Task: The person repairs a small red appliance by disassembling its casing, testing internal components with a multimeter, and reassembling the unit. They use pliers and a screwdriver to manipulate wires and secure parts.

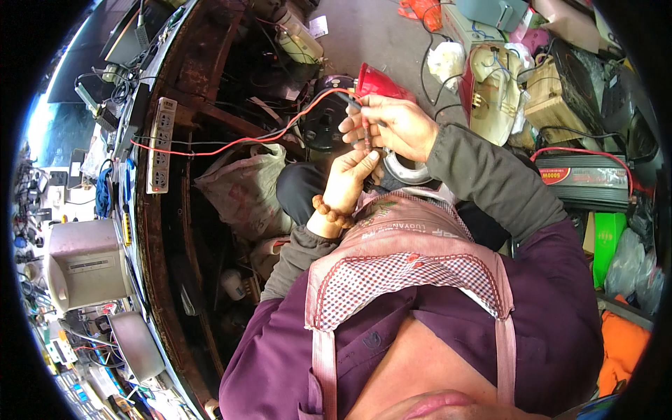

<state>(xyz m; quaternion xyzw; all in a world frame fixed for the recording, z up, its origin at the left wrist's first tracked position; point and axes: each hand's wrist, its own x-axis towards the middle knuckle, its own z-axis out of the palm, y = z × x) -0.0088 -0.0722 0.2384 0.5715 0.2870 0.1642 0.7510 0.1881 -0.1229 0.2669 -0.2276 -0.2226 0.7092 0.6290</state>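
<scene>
Rusty steel bench rim (150,231) curves down the left, clutter crowding the floor right, while over the lap the right hand (395,126) pinches a thin red probe (366,134) beside a glossy red lamp shell (378,84), and the left hand (350,178) pinches the probe's lower end.

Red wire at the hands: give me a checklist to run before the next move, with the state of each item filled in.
1. Right hand pinches the dark probe tip where the red wire ends: ok.
2. Left hand supports from below, thumb up against the work: ok.
3. Red lamp housing in view just behind the fingers: ok.
4. Red wire runs free to the white power strip on the rusty bench edge, no visible snag: ok.
5. Wire end actually making contact: cannot tell, fingers hide it.
6. Power strip switched on or off: cannot tell.
</scene>
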